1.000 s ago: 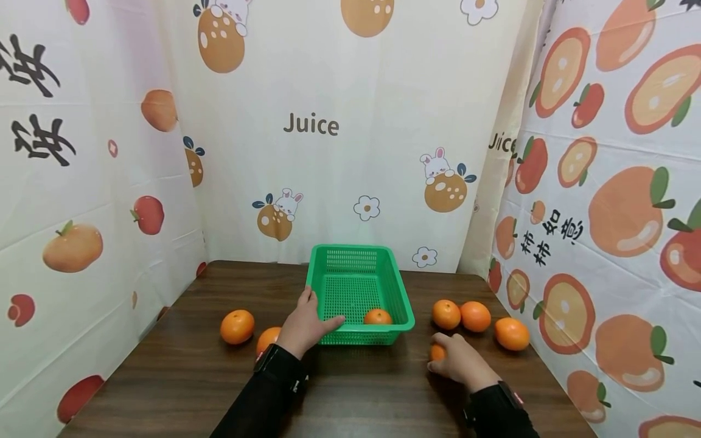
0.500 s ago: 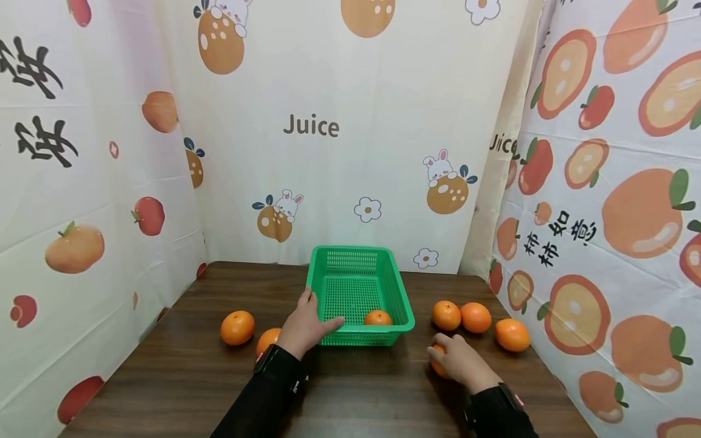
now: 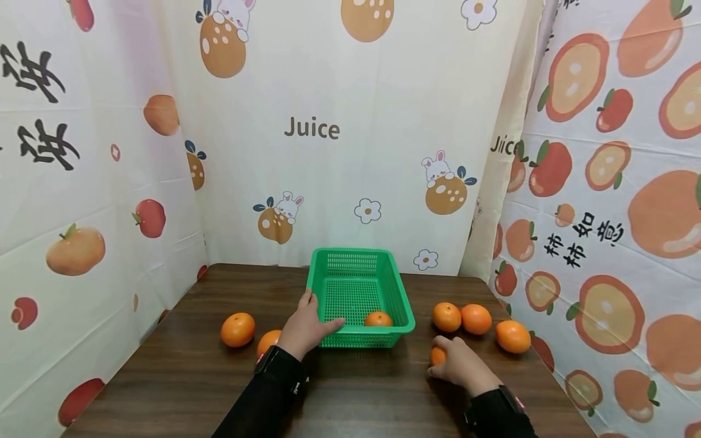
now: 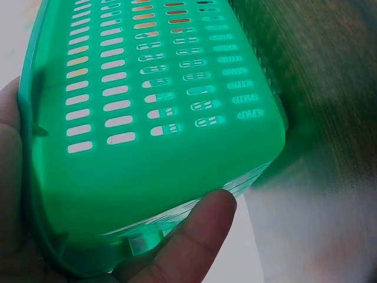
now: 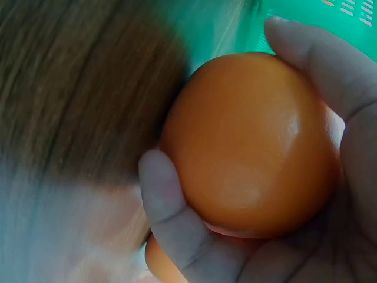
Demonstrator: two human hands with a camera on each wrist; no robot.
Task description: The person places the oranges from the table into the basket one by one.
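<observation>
On the table stands a green plastic basket (image 3: 402, 298) with an orange (image 3: 378, 319) inside, near its front wall. My left hand (image 3: 306, 325) grips the basket's front left corner, thumb at the front rim and fingers along the left side; the left wrist view shows the perforated wall (image 4: 118, 188) close up. To the right of the basket, my right hand (image 3: 462, 364) holds another orange (image 5: 253, 147) low over the table. In the right wrist view the thumb and fingers curl round this fruit, which is partly hidden by the hand in the head view.
Three oranges, among them one nearest the basket (image 3: 446, 317), lie beyond my right hand. At left lies another orange (image 3: 238, 330), with one more (image 3: 268, 342) partly behind my left wrist. Printed curtains (image 3: 361, 158) border the brown table (image 3: 372, 395) on three sides.
The fingers of my right hand have shifted slightly on the orange. My left hand and the basket keep their place. The print on the right curtain has slid to the right.
</observation>
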